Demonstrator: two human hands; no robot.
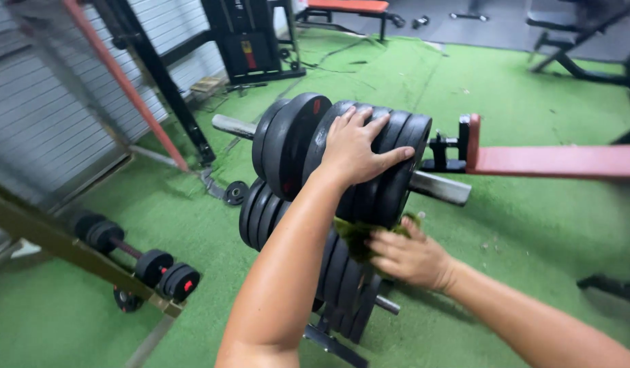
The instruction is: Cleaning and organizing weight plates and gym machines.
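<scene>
Green cloth (354,238) pressed under right hand (409,257) against weight plates (342,146).

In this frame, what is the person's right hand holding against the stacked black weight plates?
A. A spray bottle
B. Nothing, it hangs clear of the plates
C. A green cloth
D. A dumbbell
C. The right hand presses a green cloth against the lower edge of the weight plates, while the left hand rests flat on top of them.
</scene>
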